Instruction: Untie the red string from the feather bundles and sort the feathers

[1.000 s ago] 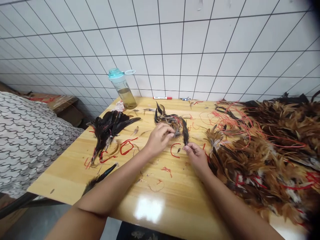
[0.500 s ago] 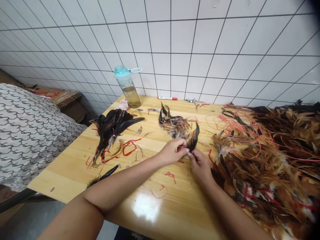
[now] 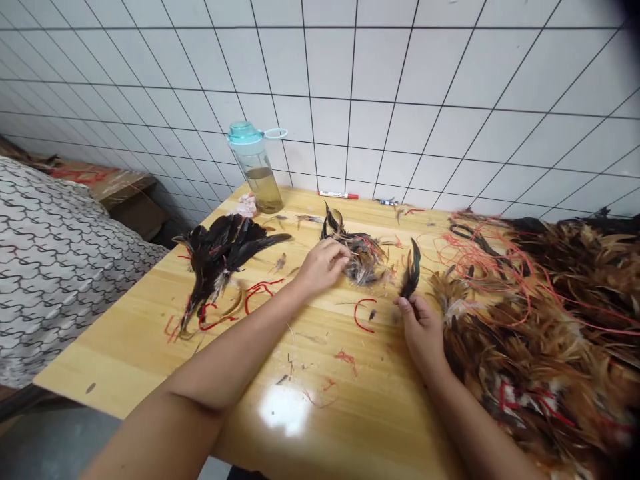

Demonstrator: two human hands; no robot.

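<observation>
Centre of frame: I see the left hand [image 3: 325, 265], fingers curled, beside the small feather heap [image 3: 364, 257]; whether it grips anything, I cannot tell. Right of centre, the right hand [image 3: 421, 321] pinches a dark feather tuft [image 3: 411, 272] by its base, tips upward. Brown feather pile [image 3: 530, 333] fills the lower right; black feather bunch [image 3: 220, 250] lies left of centre, water bottle [image 3: 263, 177] behind it.
</observation>
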